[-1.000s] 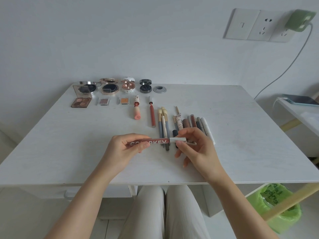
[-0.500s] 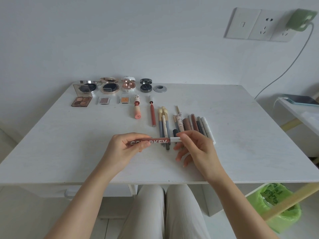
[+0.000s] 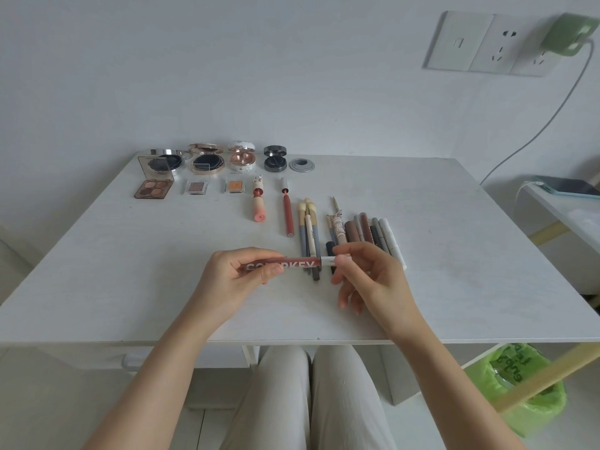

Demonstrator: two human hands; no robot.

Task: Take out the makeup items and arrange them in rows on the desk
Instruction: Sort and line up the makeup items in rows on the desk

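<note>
I hold a reddish-brown lip gloss tube [image 3: 293,264] with white lettering level above the white desk [image 3: 97,271]. My left hand [image 3: 238,280] grips its body, and my right hand [image 3: 368,277] pinches its white cap end [image 3: 328,261]. Behind it lie several pens and brushes [image 3: 357,235] side by side. Two opened lip products [image 3: 259,203] [image 3: 287,212] lie left of them. Further back, an eyeshadow palette [image 3: 154,185] and two small pans [image 3: 196,187] [image 3: 235,186] form a row. Several open compacts [image 3: 207,160] line the far edge.
A wall socket with a green charger [image 3: 569,35] sits at the upper right, its cable running to a phone [image 3: 566,186] on a side shelf. A bin with a green bag [image 3: 519,388] stands under the desk on the right. My knees are below the front edge.
My right hand has slid left along the tube, pushing the white cap end closer to the tube body. The left hand has stayed still.
</note>
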